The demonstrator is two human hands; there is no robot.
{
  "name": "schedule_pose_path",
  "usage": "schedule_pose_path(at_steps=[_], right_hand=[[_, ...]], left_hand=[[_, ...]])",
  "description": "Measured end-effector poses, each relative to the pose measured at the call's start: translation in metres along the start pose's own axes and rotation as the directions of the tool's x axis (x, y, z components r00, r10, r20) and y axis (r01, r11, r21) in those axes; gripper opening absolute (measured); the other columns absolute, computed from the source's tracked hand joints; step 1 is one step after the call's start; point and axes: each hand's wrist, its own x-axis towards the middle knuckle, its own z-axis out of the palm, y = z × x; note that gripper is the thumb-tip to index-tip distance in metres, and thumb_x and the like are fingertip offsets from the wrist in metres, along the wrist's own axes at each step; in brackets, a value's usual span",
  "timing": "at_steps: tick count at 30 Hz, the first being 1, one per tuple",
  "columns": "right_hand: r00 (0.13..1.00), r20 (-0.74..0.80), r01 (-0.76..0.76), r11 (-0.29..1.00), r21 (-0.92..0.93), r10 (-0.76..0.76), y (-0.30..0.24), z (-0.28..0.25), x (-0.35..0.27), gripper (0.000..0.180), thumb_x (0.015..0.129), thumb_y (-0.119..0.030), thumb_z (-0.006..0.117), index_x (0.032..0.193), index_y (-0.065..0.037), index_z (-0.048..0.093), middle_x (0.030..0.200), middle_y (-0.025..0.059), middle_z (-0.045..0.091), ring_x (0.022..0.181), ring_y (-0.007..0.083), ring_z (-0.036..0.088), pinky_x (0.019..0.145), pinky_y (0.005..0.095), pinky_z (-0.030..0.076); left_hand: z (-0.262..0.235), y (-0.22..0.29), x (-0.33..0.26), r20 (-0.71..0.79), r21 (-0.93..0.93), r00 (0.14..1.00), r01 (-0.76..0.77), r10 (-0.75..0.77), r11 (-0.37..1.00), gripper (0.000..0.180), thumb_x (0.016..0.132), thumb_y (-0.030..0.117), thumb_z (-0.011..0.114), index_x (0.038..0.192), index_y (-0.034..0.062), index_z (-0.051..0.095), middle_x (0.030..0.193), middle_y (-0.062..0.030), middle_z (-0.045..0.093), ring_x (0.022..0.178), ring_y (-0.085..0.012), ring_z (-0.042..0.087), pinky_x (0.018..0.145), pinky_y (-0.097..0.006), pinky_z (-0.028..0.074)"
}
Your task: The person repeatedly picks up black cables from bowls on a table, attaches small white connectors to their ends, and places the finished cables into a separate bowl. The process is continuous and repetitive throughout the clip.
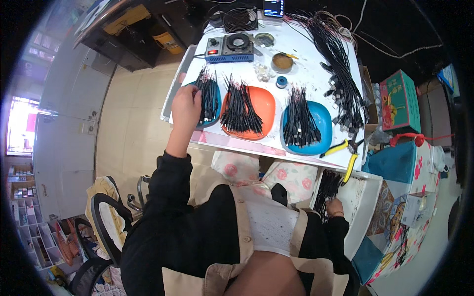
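Note:
My left hand [186,104] rests at the left edge of a pile of short black cables [209,93] on the left blue plate [217,116]. Its fingers are curled together among the cable ends, and what they pinch is hidden. Down at the right, my right hand [335,207] reaches into a white bin [359,195] beside the table and touches a bundle of black cables [327,190]. The fingers of that hand look curled, but their tips are hard to make out. More short cables lie on an orange plate [266,101] and on the right blue plate [323,118].
Yellow-handled pliers [351,165] hang over the table's near right edge. Long black cables [335,59] cover the right side. Toward the back stand a blue heating unit [229,49], a round tin [282,61], a solder spool [281,82] and a fan [240,19].

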Motion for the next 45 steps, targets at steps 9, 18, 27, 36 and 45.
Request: schedule_pose_path(at_steps=[9, 18, 27, 36, 45], right_hand=[[0.913, -0.028, 0.408, 0.907, 0.099, -0.408, -0.142, -0.163, -0.14, 0.035, 0.089, -0.025, 0.053, 0.069, 0.003, 0.062, 0.069, 0.0225, 0.06, 0.069, 0.0424, 0.06, 0.064, 0.0497, 0.047], [0.577, -0.409, 0.816, 0.516, 0.261, -0.707, -0.342, -0.219, -0.117, 0.015, 0.087, -0.014, 0.059, 0.085, 0.001, 0.06, 0.071, 0.0209, 0.06, 0.065, 0.0382, 0.06, 0.058, 0.0434, 0.046], [0.522, -0.555, 0.735, 0.672, -0.093, -0.648, -0.437, -0.215, -0.055, 0.019, 0.083, -0.017, 0.059, 0.081, 0.001, 0.065, 0.074, 0.0206, 0.065, 0.07, 0.0378, 0.064, 0.067, 0.0454, 0.052], [0.601, -0.571, 0.715, 0.695, 0.072, -0.56, -0.457, -0.21, -0.023, 0.018, 0.08, -0.019, 0.061, 0.077, -0.002, 0.066, 0.076, 0.0204, 0.066, 0.072, 0.0374, 0.065, 0.068, 0.0437, 0.052], [0.556, -0.688, 0.796, 0.536, 0.281, -0.465, -0.442, -0.219, -0.042, 0.012, 0.08, -0.015, 0.063, 0.083, -0.003, 0.064, 0.071, 0.0152, 0.066, 0.069, 0.0313, 0.065, 0.063, 0.038, 0.051]], left_hand=[[0.03, -0.008, 0.013, -0.063, 0.172, 0.998, 0.011, 0.0, 0.985, 0.017, 0.084, 0.016, 0.065, 0.08, -0.0001, 0.059, 0.078, -0.0167, 0.06, 0.074, -0.0368, 0.059, 0.066, -0.045, 0.047], [0.017, -0.003, 0.015, -0.111, -0.045, 0.99, 0.083, -0.087, 0.996, 0.012, 0.081, 0.012, 0.066, 0.08, 0.0008, 0.062, 0.08, -0.0169, 0.061, 0.072, -0.0351, 0.06, 0.065, -0.042, 0.048], [0.041, 0.013, 0.047, 0.032, 0.074, 0.999, 0.03, -0.033, 0.997, 0.018, 0.075, 0.018, 0.071, 0.072, 0.0015, 0.066, 0.081, -0.0156, 0.061, 0.079, -0.0342, 0.062, 0.069, -0.043, 0.05], [0.048, 0.0, 0.048, 0.038, -0.289, 0.959, 0.28, -0.282, 0.915, 0.017, 0.077, 0.017, 0.069, 0.087, 0.0044, 0.073, 0.074, -0.0131, 0.066, 0.067, -0.0255, 0.065, 0.062, -0.034, 0.05], [0.022, 0.006, 0.05, 0.243, -0.859, 0.929, 0.34, -0.28, 0.383, 0.013, 0.084, 0.005, 0.067, 0.094, -0.0029, 0.068, 0.085, -0.0035, 0.067, 0.071, -0.0072, 0.058, 0.067, -0.019, 0.045]])
